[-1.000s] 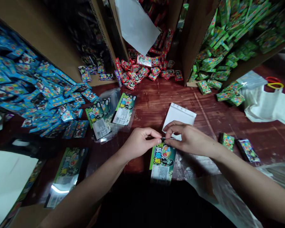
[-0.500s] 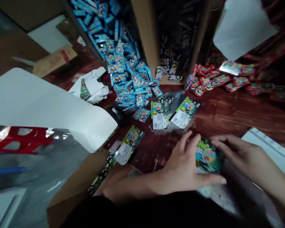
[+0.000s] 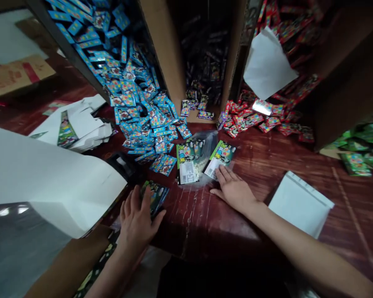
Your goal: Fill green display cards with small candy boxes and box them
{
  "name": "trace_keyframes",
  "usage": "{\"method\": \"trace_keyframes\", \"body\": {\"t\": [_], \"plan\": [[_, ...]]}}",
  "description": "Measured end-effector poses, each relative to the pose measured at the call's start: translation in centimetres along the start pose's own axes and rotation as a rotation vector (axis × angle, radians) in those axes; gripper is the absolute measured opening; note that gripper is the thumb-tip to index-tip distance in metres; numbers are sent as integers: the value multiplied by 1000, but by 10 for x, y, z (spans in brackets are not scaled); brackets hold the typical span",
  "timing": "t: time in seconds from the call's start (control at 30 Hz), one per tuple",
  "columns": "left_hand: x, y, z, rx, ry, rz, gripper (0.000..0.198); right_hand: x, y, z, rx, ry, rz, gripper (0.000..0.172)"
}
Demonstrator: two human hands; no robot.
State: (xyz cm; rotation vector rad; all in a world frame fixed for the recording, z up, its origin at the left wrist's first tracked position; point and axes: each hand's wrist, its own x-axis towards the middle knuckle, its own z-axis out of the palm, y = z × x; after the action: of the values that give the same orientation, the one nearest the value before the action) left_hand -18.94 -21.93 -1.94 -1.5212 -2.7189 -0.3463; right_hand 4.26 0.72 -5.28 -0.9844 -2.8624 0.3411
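Observation:
My left hand lies flat with spread fingers on a dark printed packet at the left front of the dark red table. My right hand reaches forward, fingers stretched out and flat, its fingertips touching a green bagged packet. Beside that packet lies another green packet in a clear plastic bag.
A heap of blue packets spills from a cardboard box at the back left. Red packets lie at the back right, green ones at the far right. A white pad lies by my right forearm. A large white sheet covers the left.
Both hands have let go of the green packet they held together. My left hand moved left onto a dark packet and my right hand reached forward. The view swung left.

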Motion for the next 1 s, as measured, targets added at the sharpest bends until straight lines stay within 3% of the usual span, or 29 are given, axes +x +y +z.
{"method": "trace_keyframes", "body": {"t": [0.07,0.1,0.17,0.23,0.3,0.33,0.4,0.5,0.6,0.77,0.87,0.93,1.0], "plan": [[11,28,-4,-254,-6,55,74,-18,3,1,40,21,-39,40],[19,45,-5,-441,-71,53,70,-29,2,-1,73,55,-68,38],[36,83,-3,-887,-284,-57,58,-54,-4,-10,149,169,-146,44],[54,116,4,-1299,-537,-271,56,-81,-11,-25,220,251,-271,56],[68,141,13,-1512,-730,-405,53,-104,-17,-43,279,214,-398,65],[72,150,17,-1544,-772,-401,49,-112,-18,-52,307,156,-426,66],[73,164,23,-1512,-781,-265,43,-117,-16,-68,358,76,-364,67],[63,177,25,-1361,-820,64,38,-102,0,-85,367,214,-78,68],[53,183,23,-1166,-864,248,34,-82,20,-90,284,334,105,47],[49,183,19,-1032,-912,295,28,-77,36,-101,292,150,116,20],[51,180,15,-1102,-1015,307,33,-83,45,-121,361,-83,-41,18],[53,178,14,-1159,-1100,256,40,-86,52,-133,457,-215,-189,16],[53,177,17,-1210,-1074,126,42,-85,56,-135,528,-188,-218,18]]}}
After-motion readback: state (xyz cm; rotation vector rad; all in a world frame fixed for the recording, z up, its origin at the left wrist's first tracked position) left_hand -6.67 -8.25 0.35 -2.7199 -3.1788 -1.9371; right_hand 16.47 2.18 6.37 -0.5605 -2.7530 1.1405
